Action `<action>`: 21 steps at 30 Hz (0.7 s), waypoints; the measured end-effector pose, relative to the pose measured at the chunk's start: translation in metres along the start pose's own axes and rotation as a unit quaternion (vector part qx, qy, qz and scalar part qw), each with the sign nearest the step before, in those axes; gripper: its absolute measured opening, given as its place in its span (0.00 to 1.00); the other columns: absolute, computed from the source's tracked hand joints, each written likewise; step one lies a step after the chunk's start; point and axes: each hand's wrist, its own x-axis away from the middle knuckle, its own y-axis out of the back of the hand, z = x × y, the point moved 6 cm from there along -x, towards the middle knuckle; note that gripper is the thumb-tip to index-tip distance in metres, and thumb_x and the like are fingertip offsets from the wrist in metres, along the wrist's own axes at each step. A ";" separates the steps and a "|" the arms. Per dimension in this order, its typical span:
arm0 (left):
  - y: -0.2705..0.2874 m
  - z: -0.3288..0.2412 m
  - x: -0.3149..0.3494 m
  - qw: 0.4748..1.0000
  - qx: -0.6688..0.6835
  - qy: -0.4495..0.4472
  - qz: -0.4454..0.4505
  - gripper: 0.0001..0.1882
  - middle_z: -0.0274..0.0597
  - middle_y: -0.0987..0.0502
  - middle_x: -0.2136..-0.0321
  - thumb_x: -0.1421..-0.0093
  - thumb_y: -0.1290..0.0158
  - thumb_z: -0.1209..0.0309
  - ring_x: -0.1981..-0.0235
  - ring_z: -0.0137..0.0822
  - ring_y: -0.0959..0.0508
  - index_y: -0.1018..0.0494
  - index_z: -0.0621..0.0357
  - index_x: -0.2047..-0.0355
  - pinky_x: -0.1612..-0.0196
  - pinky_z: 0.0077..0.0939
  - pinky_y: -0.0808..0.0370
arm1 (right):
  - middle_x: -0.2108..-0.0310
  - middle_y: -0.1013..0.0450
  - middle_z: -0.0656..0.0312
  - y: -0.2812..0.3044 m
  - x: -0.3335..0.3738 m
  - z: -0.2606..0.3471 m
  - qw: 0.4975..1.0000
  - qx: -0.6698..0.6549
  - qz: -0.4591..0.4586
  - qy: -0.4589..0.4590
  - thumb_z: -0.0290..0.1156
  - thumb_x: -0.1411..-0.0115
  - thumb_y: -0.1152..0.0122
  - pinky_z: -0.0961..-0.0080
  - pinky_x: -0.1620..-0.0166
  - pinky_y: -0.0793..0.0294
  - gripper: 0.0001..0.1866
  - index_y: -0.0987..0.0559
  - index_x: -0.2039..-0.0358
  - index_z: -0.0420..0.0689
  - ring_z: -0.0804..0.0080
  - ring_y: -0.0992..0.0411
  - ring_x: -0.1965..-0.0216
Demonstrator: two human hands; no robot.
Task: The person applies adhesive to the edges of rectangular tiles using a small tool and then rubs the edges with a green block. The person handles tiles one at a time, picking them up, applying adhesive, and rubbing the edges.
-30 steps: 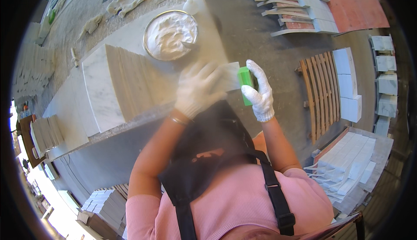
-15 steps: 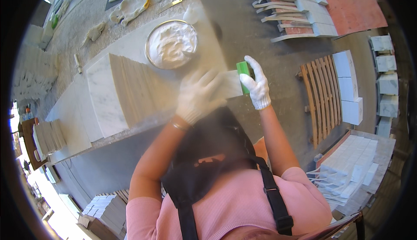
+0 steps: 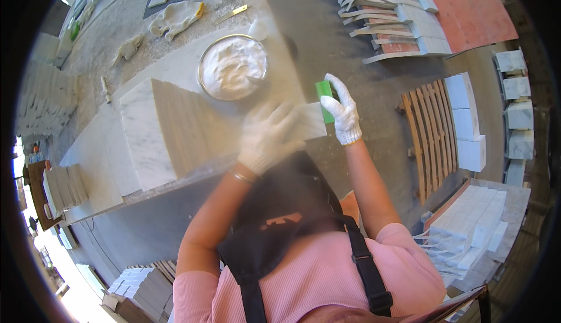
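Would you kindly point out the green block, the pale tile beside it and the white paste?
Green block [image 3: 323, 89]: head view, upper part of its face, above the thumb.
Pale tile [image 3: 312, 120]: head view, its right end.
White paste [image 3: 234, 66]: head view, middle of its surface.

We see grey floor [image 3: 383, 121] around the wooden pallet [image 3: 431, 138], a red board [image 3: 470, 7] beyond it, bright light [image 3: 73, 291] far left of it.

The hazy, blurred white-gloved left hand [image 3: 269, 136] seems to hide the left end of the pale rectangular stone tile [image 3: 311, 120]; the white-gloved right hand [image 3: 343, 113] covers part of the green oblong block [image 3: 324, 91].
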 end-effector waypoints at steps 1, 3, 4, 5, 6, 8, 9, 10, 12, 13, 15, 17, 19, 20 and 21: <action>0.001 0.000 0.001 1.000 0.007 0.002 -0.002 0.40 0.40 0.22 0.44 0.58 0.28 0.50 0.38 0.50 0.27 0.21 0.49 0.44 0.36 0.52 0.31 | 0.35 0.28 0.59 0.002 0.005 0.000 1.000 -0.008 0.009 -0.005 0.34 0.41 0.35 0.71 0.31 0.35 0.37 0.28 0.31 0.39 0.69 0.30 0.36; 0.000 0.000 0.001 1.000 0.011 0.007 0.003 0.40 0.40 0.22 0.44 0.58 0.28 0.50 0.38 0.50 0.27 0.21 0.49 0.44 0.36 0.52 0.31 | 0.34 0.28 0.58 0.006 0.027 0.002 0.999 -0.021 0.032 0.005 0.34 0.42 0.35 0.70 0.31 0.35 0.37 0.28 0.31 0.39 0.68 0.30 0.36; -0.001 0.000 0.001 1.000 0.012 0.013 0.009 0.40 0.40 0.22 0.44 0.58 0.28 0.50 0.38 0.50 0.27 0.21 0.49 0.44 0.36 0.52 0.31 | 0.34 0.29 0.57 0.007 0.030 0.005 0.998 0.023 0.027 0.047 0.34 0.42 0.35 0.69 0.31 0.36 0.37 0.28 0.31 0.39 0.68 0.30 0.36; -0.001 0.000 0.000 1.000 0.012 0.015 0.014 0.40 0.40 0.22 0.43 0.58 0.28 0.50 0.38 0.50 0.27 0.21 0.49 0.44 0.36 0.52 0.31 | 0.34 0.29 0.57 0.007 0.032 0.007 0.993 0.068 0.021 0.089 0.35 0.42 0.35 0.69 0.30 0.36 0.37 0.28 0.31 0.39 0.68 0.30 0.36; -0.001 -0.001 0.001 1.000 0.015 0.012 0.014 0.40 0.40 0.22 0.43 0.58 0.28 0.50 0.38 0.50 0.27 0.21 0.50 0.44 0.36 0.52 0.31 | 0.33 0.29 0.56 0.005 0.035 0.012 0.982 0.111 0.025 0.150 0.35 0.42 0.35 0.68 0.30 0.36 0.37 0.29 0.31 0.39 0.67 0.30 0.36; -0.001 -0.002 0.000 1.000 0.010 0.008 0.012 0.40 0.40 0.22 0.43 0.58 0.28 0.50 0.38 0.50 0.26 0.21 0.49 0.44 0.36 0.52 0.31 | 0.34 0.28 0.56 0.010 0.027 -0.003 0.994 0.093 -0.017 0.046 0.36 0.40 0.36 0.68 0.31 0.35 0.37 0.29 0.30 0.40 0.66 0.31 0.36; 0.000 -0.002 0.000 1.000 0.005 0.001 0.008 0.40 0.39 0.22 0.43 0.58 0.28 0.50 0.38 0.50 0.26 0.21 0.49 0.44 0.36 0.52 0.31 | 0.35 0.28 0.56 0.009 0.024 -0.007 0.997 0.076 -0.009 0.022 0.36 0.40 0.36 0.67 0.31 0.35 0.37 0.29 0.30 0.40 0.66 0.31 0.36; 0.001 -0.002 -0.001 1.000 0.008 -0.002 0.006 0.40 0.39 0.22 0.43 0.58 0.28 0.50 0.38 0.50 0.26 0.22 0.49 0.44 0.36 0.52 0.31 | 0.35 0.28 0.56 0.009 0.024 -0.011 0.999 0.050 -0.015 -0.008 0.37 0.40 0.37 0.67 0.31 0.35 0.37 0.29 0.30 0.40 0.66 0.31 0.36; 0.000 -0.001 -0.001 1.000 0.011 0.000 0.009 0.40 0.39 0.22 0.43 0.58 0.28 0.50 0.38 0.51 0.26 0.22 0.49 0.43 0.37 0.52 0.30 | 0.35 0.28 0.56 0.010 0.034 -0.011 1.000 -0.002 -0.008 -0.025 0.36 0.40 0.37 0.67 0.32 0.35 0.37 0.29 0.30 0.39 0.67 0.31 0.36; 0.001 -0.001 -0.001 1.000 0.011 -0.004 0.000 0.40 0.39 0.22 0.43 0.58 0.28 0.50 0.38 0.51 0.26 0.22 0.49 0.43 0.37 0.52 0.30 | 0.35 0.28 0.56 0.011 0.042 -0.010 0.999 -0.027 -0.007 -0.035 0.36 0.41 0.36 0.67 0.32 0.35 0.37 0.29 0.30 0.39 0.67 0.31 0.36; -0.001 -0.002 0.000 1.000 0.012 -0.008 -0.008 0.40 0.39 0.22 0.43 0.58 0.28 0.49 0.38 0.51 0.26 0.22 0.49 0.44 0.37 0.51 0.30 | 0.35 0.28 0.56 0.012 0.054 -0.001 0.998 0.045 -0.008 0.053 0.36 0.41 0.36 0.68 0.32 0.35 0.37 0.29 0.31 0.38 0.67 0.31 0.36; -0.004 0.000 0.001 1.000 0.005 -0.006 0.004 0.40 0.40 0.22 0.43 0.58 0.28 0.49 0.38 0.51 0.26 0.22 0.50 0.44 0.38 0.51 0.30 | 0.35 0.28 0.57 0.013 0.054 -0.001 0.990 0.093 -0.003 0.103 0.36 0.41 0.35 0.68 0.32 0.35 0.38 0.29 0.30 0.39 0.68 0.31 0.36; -0.004 0.000 0.002 1.000 -0.001 -0.012 0.006 0.40 0.40 0.22 0.43 0.57 0.28 0.49 0.38 0.50 0.26 0.22 0.50 0.44 0.39 0.50 0.30 | 0.35 0.29 0.57 0.016 0.036 -0.017 0.995 0.083 -0.002 0.046 0.37 0.40 0.34 0.69 0.32 0.35 0.38 0.29 0.30 0.40 0.67 0.31 0.36; -0.004 0.000 0.001 1.000 -0.004 -0.017 0.000 0.40 0.41 0.22 0.43 0.57 0.28 0.49 0.38 0.50 0.26 0.22 0.50 0.44 0.39 0.50 0.30 | 0.35 0.29 0.57 0.017 0.025 -0.023 0.997 0.072 -0.003 0.030 0.37 0.40 0.34 0.69 0.32 0.35 0.38 0.29 0.30 0.41 0.67 0.31 0.36; -0.002 0.000 0.001 1.000 -0.007 -0.022 -0.008 0.40 0.41 0.22 0.42 0.56 0.29 0.48 0.38 0.50 0.26 0.22 0.49 0.43 0.39 0.50 0.30 | 0.35 0.28 0.57 0.016 0.016 -0.030 0.996 0.092 -0.005 0.014 0.38 0.39 0.34 0.70 0.32 0.34 0.37 0.29 0.30 0.42 0.67 0.31 0.36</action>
